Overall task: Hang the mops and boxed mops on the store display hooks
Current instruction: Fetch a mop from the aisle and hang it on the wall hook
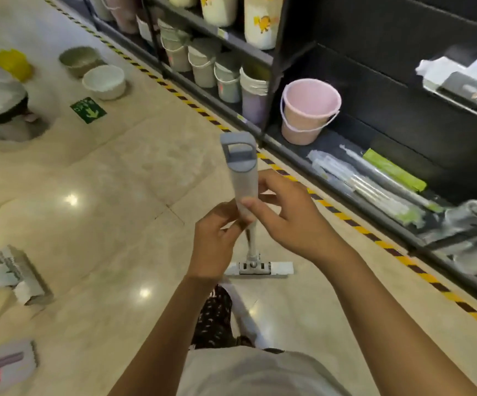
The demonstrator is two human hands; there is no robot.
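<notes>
Mop [244, 184] stood upright at centre, its head on the floor [117, 181] at 6 o'clock.
Left hand [217, 235] and right hand [288, 215] gripped the handle below the hanging loop [238, 151]; leaving that loop uncovered looked wise for hooking onto the rack [374, 81] at 2 o'clock.

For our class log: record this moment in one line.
left hand: grips mop handle | right hand: grips mop handle | mop head: on floor | status: not hung

Our forearms raised together, our left hand [217, 235] curled round the mop handle [244, 178], our right hand [288, 214] pinching it just above.
</notes>
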